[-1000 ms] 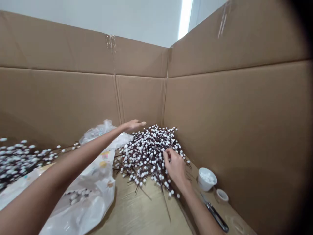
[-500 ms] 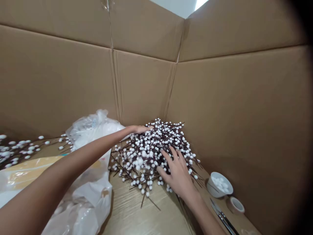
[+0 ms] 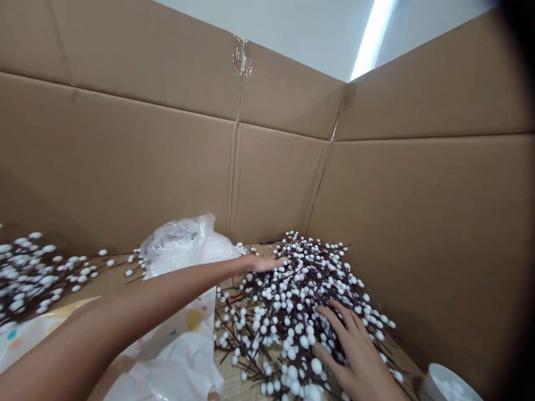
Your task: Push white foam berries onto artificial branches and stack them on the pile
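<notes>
Two flat, spread hands, left hand (image 3: pixel 261 263) and right hand (image 3: pixel 355 356), on berry-twig pile (image 3: pixel 292 301), plastic bag (image 3: pixel 184 250) beside, cardboard walls (image 3: pixel 125 167) around.

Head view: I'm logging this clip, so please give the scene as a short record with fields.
left hand: left hand flat, fingers open, on the far edge of the berry branch pile
right hand: right hand spread open on the pile's near side
left of pile: plastic bag
far left: more berry branches
lower right: white cup
surround: cardboard walls
</notes>
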`<act>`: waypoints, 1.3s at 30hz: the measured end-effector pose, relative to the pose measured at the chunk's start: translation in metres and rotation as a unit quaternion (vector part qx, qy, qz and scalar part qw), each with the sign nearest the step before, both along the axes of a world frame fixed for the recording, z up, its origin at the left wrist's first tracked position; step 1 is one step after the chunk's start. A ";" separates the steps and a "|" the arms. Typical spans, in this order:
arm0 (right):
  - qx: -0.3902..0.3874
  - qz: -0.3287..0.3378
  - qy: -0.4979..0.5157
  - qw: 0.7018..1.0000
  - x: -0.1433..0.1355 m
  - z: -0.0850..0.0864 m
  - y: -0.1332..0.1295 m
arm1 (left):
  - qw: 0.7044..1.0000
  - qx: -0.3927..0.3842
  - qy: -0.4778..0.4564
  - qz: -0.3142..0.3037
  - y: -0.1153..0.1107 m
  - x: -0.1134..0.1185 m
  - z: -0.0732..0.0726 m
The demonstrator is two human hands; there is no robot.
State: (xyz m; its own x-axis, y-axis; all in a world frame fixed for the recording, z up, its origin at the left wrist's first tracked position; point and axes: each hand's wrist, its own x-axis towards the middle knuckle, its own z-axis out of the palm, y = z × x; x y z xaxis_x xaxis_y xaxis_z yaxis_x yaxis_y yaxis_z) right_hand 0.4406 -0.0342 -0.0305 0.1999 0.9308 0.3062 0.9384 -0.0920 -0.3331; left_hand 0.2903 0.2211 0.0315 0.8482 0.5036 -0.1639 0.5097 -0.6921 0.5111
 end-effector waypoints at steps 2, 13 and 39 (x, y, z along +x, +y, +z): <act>-0.010 -0.005 -0.002 1.000 0.002 -0.003 -0.001 | 1.000 -0.012 0.013 0.007 0.001 0.000 -0.001; -0.044 0.000 0.022 0.999 0.002 -0.003 -0.004 | 0.999 0.020 0.026 0.019 -0.018 0.011 -0.016; -0.070 -0.020 0.113 0.991 -0.015 0.025 -0.006 | 0.987 0.097 0.121 0.040 0.060 0.043 0.020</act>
State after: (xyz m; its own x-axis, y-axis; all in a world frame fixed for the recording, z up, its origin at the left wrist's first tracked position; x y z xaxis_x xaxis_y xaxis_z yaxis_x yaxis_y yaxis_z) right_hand 0.4256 -0.0399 -0.0056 0.2858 0.9510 0.1180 0.8359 -0.1872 -0.5159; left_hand 0.3330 0.2815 0.0513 0.7516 0.6098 -0.2513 0.6584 -0.7168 0.2295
